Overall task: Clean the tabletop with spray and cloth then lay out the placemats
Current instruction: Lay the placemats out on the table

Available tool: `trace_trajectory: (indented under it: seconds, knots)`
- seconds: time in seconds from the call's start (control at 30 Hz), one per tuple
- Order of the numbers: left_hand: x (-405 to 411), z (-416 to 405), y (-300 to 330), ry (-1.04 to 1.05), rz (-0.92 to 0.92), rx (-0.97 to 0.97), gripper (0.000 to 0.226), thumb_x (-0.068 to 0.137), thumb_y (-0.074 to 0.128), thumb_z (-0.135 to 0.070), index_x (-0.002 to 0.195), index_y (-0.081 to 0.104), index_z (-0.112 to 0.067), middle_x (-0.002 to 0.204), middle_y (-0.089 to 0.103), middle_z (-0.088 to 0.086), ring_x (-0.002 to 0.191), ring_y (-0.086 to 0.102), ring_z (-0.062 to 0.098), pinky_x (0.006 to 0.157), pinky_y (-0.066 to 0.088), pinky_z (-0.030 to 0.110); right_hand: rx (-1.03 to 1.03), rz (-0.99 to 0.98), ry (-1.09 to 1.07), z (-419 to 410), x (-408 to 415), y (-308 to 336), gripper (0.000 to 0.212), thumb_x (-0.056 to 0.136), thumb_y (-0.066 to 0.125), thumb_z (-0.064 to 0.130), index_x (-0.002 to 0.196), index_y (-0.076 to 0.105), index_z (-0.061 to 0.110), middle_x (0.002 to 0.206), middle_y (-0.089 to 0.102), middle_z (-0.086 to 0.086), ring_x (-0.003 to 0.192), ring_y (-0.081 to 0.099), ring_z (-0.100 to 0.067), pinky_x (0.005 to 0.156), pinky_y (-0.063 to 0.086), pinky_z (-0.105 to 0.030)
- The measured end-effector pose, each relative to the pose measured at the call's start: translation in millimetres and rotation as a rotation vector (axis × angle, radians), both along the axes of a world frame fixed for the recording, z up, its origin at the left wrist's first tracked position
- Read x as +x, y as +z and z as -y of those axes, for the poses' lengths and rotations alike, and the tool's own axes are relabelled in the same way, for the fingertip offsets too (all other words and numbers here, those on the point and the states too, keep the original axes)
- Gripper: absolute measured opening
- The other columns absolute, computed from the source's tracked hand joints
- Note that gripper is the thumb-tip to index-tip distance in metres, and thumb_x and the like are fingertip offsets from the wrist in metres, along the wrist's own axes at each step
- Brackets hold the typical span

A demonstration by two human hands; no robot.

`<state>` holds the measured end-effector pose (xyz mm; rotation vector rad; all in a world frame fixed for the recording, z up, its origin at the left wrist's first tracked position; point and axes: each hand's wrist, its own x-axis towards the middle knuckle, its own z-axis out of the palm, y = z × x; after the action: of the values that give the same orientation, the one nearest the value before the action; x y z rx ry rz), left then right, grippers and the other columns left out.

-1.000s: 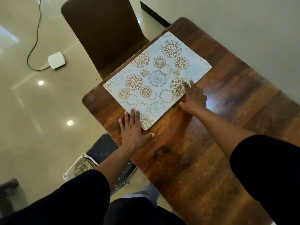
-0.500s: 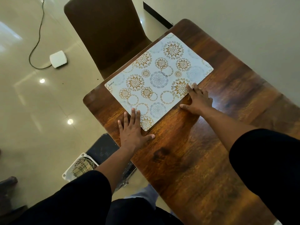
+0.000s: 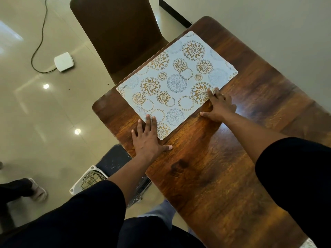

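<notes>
A white placemat (image 3: 176, 85) with gold and grey flower circles lies flat on the dark wooden table (image 3: 223, 169), near its far left corner in front of a chair. My left hand (image 3: 147, 138) lies flat with straight fingers, its fingertips on the mat's near corner. My right hand (image 3: 219, 106) rests on the table at the mat's right edge, fingertips touching that edge, thumb spread out. No spray bottle or cloth shows in view.
A brown chair (image 3: 116, 34) stands at the table's far left side. On the floor lie a white box with a cable (image 3: 63, 61) and a dark device with a white frame (image 3: 107, 169). Another person's foot in a sandal (image 3: 34, 189) is at the left. A wall runs along the right.
My right hand has slid back off the placemat to its right edge. The left hand has stayed on the near corner. The mat has hardly moved.
</notes>
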<state>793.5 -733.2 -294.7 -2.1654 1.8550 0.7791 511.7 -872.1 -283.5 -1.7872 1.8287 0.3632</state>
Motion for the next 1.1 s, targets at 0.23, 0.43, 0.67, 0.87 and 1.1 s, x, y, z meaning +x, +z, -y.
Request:
trace_trajectory:
  seconds: [0.23, 0.43, 0.67, 0.87, 1.1]
  knots:
    - [-0.7, 0.1, 2.1, -0.016, 0.015, 0.010, 0.142, 0.076, 0.068, -0.088, 0.169, -0.020, -0.028, 0.177, -0.027, -0.002, 0.164, -0.019, 0.036, 0.130, 0.004, 0.063, 0.017, -0.002, -0.012, 2.6, 1.5, -0.4, 0.110, 0.089, 0.070, 0.066, 0.165, -0.005, 0.043, 0.175, -0.015, 0.008, 0.159, 0.000, -0.039, 0.117, 0.025, -0.067]
    - [-1.1, 0.5, 2.3, -0.014, 0.021, 0.013, 0.142, 0.076, 0.068, -0.088, 0.169, -0.020, -0.028, 0.177, -0.027, -0.002, 0.164, -0.019, 0.036, 0.131, 0.005, 0.064, 0.017, -0.002, -0.011, 2.6, 2.1, -0.3, 0.110, 0.089, 0.070, 0.065, 0.165, -0.006, 0.042, 0.175, -0.015, 0.007, 0.158, 0.000, -0.038, 0.117, 0.025, -0.067]
    - [-1.0, -0.3, 1.5, -0.016, 0.018, 0.001, 0.140, 0.076, 0.067, -0.088, 0.170, -0.019, -0.029, 0.177, -0.027, -0.003, 0.164, -0.019, 0.036, 0.131, 0.004, 0.064, 0.016, -0.012, -0.001, 2.7, 1.7, 2.9, 0.110, 0.089, 0.070, 0.066, 0.166, -0.004, 0.040, 0.175, -0.014, 0.008, 0.158, 0.000, -0.039, 0.116, 0.026, -0.065]
    - [-1.1, -0.1, 1.4, -0.026, 0.023, 0.007, 0.140, 0.076, 0.065, -0.090, 0.169, -0.020, -0.029, 0.177, -0.028, -0.003, 0.165, -0.018, 0.036, 0.130, 0.004, 0.064, 0.027, -0.028, 0.013, 3.6, 1.4, 3.9, 0.110, 0.089, 0.068, 0.067, 0.166, -0.006, 0.040, 0.174, -0.016, 0.007, 0.158, 0.000, -0.040, 0.118, 0.026, -0.066]
    - [-0.5, 0.6, 2.3, -0.037, 0.035, 0.017, 0.141, 0.075, 0.063, -0.091, 0.169, -0.021, -0.028, 0.176, -0.028, -0.002, 0.165, -0.017, 0.037, 0.129, 0.005, 0.065, 0.029, -0.039, 0.027, 3.1, 3.7, 6.6, 0.110, 0.090, 0.067, 0.067, 0.166, -0.007, 0.038, 0.174, -0.017, 0.005, 0.158, -0.003, -0.043, 0.118, 0.024, -0.067]
